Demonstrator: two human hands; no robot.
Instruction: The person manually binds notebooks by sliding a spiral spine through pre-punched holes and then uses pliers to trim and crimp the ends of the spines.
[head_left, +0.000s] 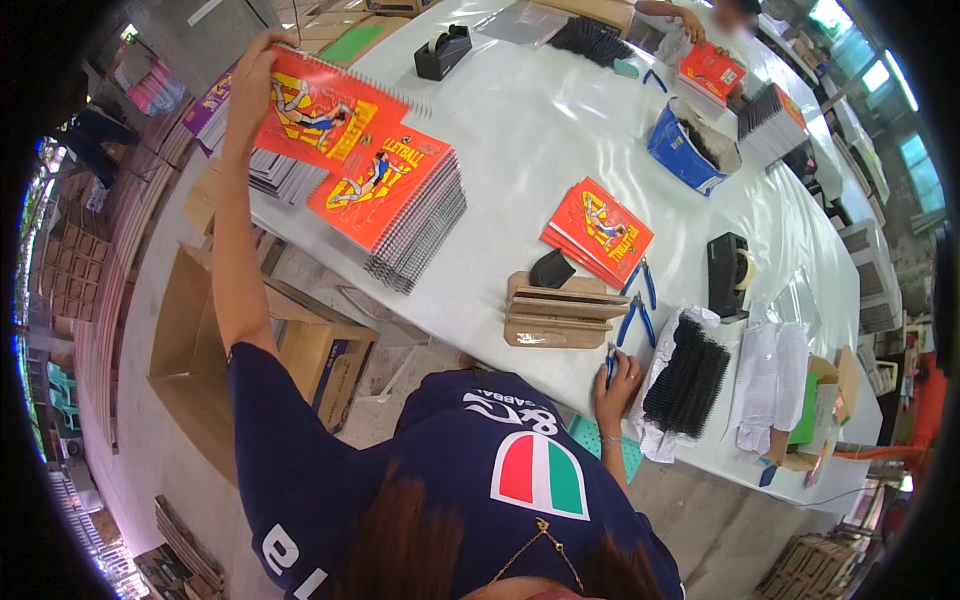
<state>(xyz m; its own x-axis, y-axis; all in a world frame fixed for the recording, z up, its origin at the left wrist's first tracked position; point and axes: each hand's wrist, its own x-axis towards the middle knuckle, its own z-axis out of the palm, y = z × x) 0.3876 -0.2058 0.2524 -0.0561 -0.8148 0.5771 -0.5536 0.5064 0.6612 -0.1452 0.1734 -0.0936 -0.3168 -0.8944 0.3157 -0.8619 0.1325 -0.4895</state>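
Observation:
My left hand [256,85] reaches far out to the left, its fingers closed on the edge of a red spiral notebook [308,118]. That notebook overlaps the far corner of a tall stack of similar red notebooks [385,190]. By the table's near edge, my right hand [618,390] is closed around blue-handled pliers [608,368]. Two more blue-handled tools, one a pair of pliers [634,318], lie just beyond it. A brown slotted stand [562,318] is left of the right hand, and a bundle of black spiral coils [686,380] is to its right.
A small pile of red notebooks [600,228] lies mid-table. Around it are tape dispensers [728,272], a blue container [672,150] with dark contents, and white-wrapped bundles [770,380]. Across the table a person [700,30] handles red notebooks. Cardboard boxes [205,370] stand below, left.

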